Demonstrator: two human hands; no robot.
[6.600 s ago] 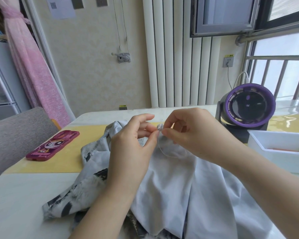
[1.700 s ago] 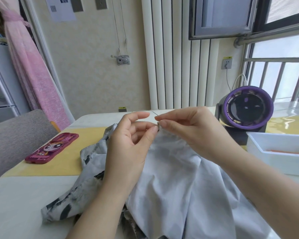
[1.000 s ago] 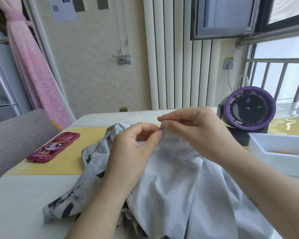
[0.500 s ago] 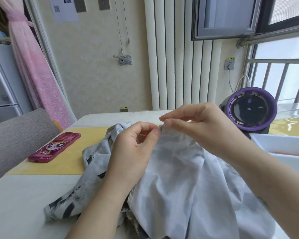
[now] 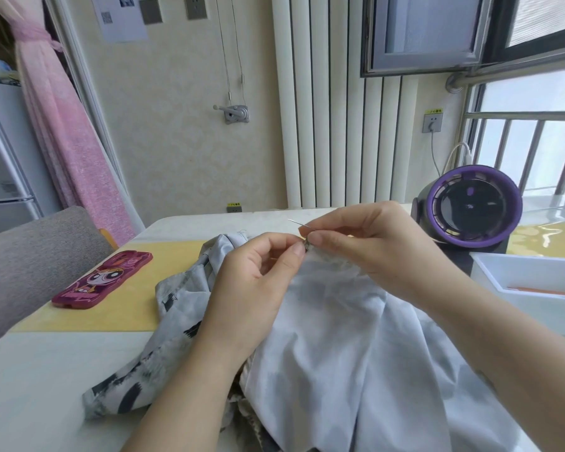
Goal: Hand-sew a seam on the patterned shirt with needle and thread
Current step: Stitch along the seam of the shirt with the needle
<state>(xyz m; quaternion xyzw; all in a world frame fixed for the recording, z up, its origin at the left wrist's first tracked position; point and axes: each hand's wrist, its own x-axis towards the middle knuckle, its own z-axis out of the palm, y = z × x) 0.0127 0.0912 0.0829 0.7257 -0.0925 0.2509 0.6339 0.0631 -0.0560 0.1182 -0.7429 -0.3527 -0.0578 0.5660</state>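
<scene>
The patterned shirt (image 5: 327, 340), pale grey with black marks, lies bunched on the table, its inner side up. My left hand (image 5: 258, 282) pinches a raised fold of the shirt between thumb and forefinger. My right hand (image 5: 369, 243) pinches the needle (image 5: 297, 223) right beside that fold. The needle's thin metal tip points up and to the left past my fingers. The thread is too fine to make out.
A pink phone case (image 5: 103, 280) lies on a yellow mat (image 5: 111, 308) at the left. A purple round fan (image 5: 470, 210) stands at the right, with a white tray (image 5: 535, 288) in front of it. A grey chair back (image 5: 30, 256) stands at the table's left edge.
The needle tip shows again above my right fingers, after being hidden half a second ago. Both hands stay at the same fold, the right a little lower.
</scene>
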